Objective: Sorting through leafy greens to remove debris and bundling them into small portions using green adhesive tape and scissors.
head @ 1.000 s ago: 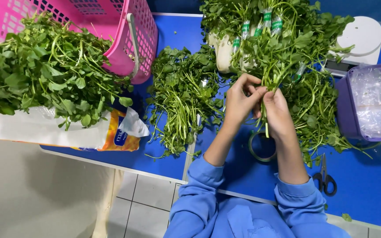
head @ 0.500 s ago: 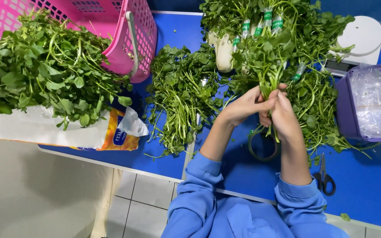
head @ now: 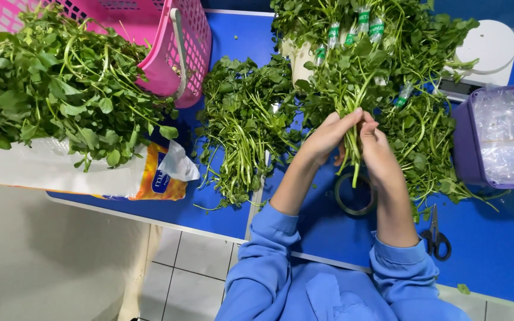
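**Both hands closed on one bunch of greens**

From the head camera we see our left hand (head: 328, 135) and right hand (head: 376, 151) wrapped together round a bunch of leafy green stems (head: 352, 107). Its long axis runs away from us, cut ends pointing back between the palms, both hands equally near. Beneath lies the blue tabletop (head: 495, 249), with a roll of clear tape (head: 355, 202) just below, black-handled scissors (head: 435, 238) to the right, and tiled floor (head: 191, 255) nearer us.
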